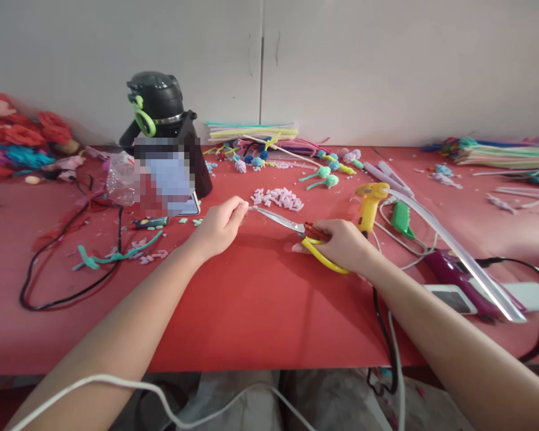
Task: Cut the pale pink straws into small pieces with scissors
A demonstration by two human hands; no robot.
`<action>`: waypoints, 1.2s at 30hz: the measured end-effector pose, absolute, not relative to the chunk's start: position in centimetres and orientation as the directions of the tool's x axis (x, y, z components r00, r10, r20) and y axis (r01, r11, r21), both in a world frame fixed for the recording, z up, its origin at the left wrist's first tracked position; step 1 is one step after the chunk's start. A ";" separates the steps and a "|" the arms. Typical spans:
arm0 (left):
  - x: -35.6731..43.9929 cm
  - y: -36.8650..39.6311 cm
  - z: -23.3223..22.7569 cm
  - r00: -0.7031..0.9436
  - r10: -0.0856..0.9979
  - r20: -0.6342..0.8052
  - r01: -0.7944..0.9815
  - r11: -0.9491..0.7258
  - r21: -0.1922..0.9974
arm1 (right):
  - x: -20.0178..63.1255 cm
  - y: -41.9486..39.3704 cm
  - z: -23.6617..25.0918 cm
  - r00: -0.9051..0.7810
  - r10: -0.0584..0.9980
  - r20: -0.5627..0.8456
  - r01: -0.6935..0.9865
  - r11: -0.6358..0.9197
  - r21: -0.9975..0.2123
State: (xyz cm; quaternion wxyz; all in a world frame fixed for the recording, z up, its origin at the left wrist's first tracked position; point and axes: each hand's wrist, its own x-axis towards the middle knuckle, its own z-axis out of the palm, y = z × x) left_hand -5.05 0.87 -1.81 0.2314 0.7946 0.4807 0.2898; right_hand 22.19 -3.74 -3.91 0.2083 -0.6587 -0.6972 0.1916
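A red cloth-covered surface (pixel 260 311) stands against a plain white wall (pixel 386 66). One pair of yellow-handled steel scissors (pixel 296 230) lies mid-surface, gripped by the right hand (pixel 344 244); left hand (pixel 220 226) fingers pinch closed at its blade tip. One yellow glue gun (pixel 369 203) stands beside them.

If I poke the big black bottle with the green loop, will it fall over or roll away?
The black bottle stands upright on the red table and looks broad for its height, so a light poke probably would not tip it. It seems fairly heavy. Pushed over, its round body might roll, though the green loop could stop it.
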 end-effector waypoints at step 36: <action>-5.1 1.3 -2.8 0.377 0.894 0.241 0.549 -0.426 0.719 | 22.3 -3.6 -4.0 -0.064 0.997 0.048 0.838 0.080 -0.539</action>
